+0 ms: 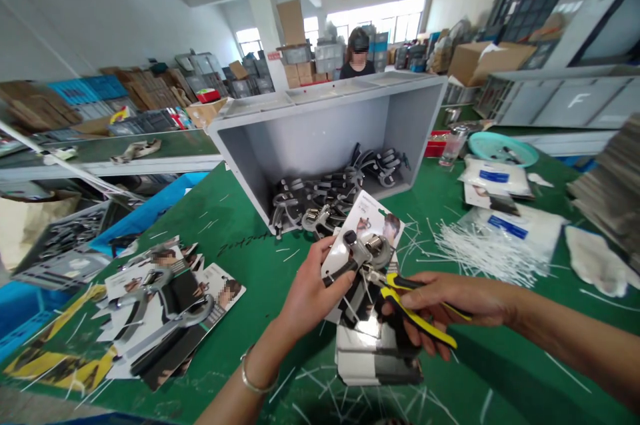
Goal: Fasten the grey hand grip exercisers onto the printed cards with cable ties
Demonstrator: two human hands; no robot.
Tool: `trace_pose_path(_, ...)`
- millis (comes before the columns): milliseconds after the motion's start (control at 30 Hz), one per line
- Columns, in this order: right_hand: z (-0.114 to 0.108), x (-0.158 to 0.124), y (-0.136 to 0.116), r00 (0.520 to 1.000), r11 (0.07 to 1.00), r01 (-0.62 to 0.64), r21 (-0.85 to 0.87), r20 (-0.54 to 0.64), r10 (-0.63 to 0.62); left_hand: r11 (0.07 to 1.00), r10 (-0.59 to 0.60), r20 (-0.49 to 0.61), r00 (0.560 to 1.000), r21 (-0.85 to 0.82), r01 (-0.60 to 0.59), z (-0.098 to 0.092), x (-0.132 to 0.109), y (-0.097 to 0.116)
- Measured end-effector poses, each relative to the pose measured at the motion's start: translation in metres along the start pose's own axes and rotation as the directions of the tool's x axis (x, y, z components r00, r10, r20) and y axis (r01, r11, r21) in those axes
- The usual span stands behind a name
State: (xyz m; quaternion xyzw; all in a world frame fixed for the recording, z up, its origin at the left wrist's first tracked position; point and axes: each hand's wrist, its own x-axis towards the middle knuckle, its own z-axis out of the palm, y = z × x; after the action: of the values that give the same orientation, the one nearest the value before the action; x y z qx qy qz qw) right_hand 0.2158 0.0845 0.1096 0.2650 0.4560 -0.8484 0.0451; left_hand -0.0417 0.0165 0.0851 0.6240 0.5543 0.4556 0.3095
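My left hand, a bracelet at its wrist, is closed around a hand grip strengthener lying against a printed cardboard card. My right hand grips pliers with yellow and black handles. The pliers' jaws are at the lower edge of the strengthener, by a thin white zip tie. Beneath both hands lies a stack of cards. Behind them, a grey crate on its side holds a heap of loose hand grip strengtheners.
Carded strengtheners are piled at the left. To the right lie many white zip ties, plastic packets, a white glove and a turquoise basin. Cut tie pieces litter the green table. A person is behind the crate.
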Motion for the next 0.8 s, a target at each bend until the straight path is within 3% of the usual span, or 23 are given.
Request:
trace_pose_path(167, -0.004, 0.018, 0.015, 0.989, 0.995, 0.054, -0.085, -0.13, -0.065, 0.988, -0.119, -0.005, 0.993, -0.096, 0.118, 0.002, 0.006, -0.012)
trace_pose_path(267, -0.005, 0.03, 0.024, 0.959, 0.943, -0.019, -0.331, -0.272, -0.076, 0.967, -0.21, 0.022, 0.977, -0.143, 0.211, 0.002, 0.008, -0.02)
trace_pose_path(333, -0.005, 0.033, 0.026, 0.904, 0.772, -0.088, -0.63, -0.376, -0.204, 0.949, -0.243, 0.028, 0.97, -0.199, 0.243, 0.001, 0.008, -0.025)
trace_pose_path(400, -0.003, 0.032, 0.027, 0.831, 0.519, -0.141, -0.843, -0.386, -0.401, 0.906, -0.298, 0.047, 0.953, -0.301, 0.298, -0.001, 0.007, -0.03)
trace_pose_path(433, -0.001, 0.031, 0.027, 0.807, 0.446, -0.141, -0.884, -0.364, -0.466, 0.868, -0.336, 0.06, 0.94, -0.367, 0.334, -0.001, 0.007, -0.032)
trace_pose_path(467, 0.001, 0.029, 0.028, 0.803, 0.446, -0.12, -0.887, -0.351, -0.481, 0.821, -0.373, 0.066, 0.926, -0.441, 0.362, 0.0, 0.007, -0.034)
trace_pose_path(533, 0.009, 0.027, 0.032, 0.855, 0.655, -0.018, -0.756, -0.35, -0.381, 0.739, -0.413, 0.02, 0.91, -0.577, 0.348, 0.005, 0.007, -0.037)
trace_pose_path(600, 0.019, 0.028, 0.039, 0.942, 0.908, 0.107, -0.404, -0.252, -0.223, 0.708, -0.411, -0.103, 0.906, -0.661, 0.246, 0.014, 0.007, -0.037)
trace_pose_path(633, 0.025, 0.03, 0.043, 0.97, 0.97, 0.143, -0.195, -0.165, -0.177, 0.704, -0.402, -0.16, 0.901, -0.683, 0.193, 0.02, 0.007, -0.035)
trace_pose_path(700, 0.038, 0.038, 0.053, 0.983, 0.974, 0.185, 0.133, -0.013, -0.185, 0.699, -0.391, -0.231, 0.891, -0.704, 0.124, 0.031, 0.008, -0.03)
trace_pose_path(800, 0.051, 0.054, 0.064, 0.961, 0.909, 0.239, 0.343, 0.053, -0.273, 0.693, -0.383, -0.249, 0.89, -0.714, 0.098, 0.043, 0.008, -0.021)
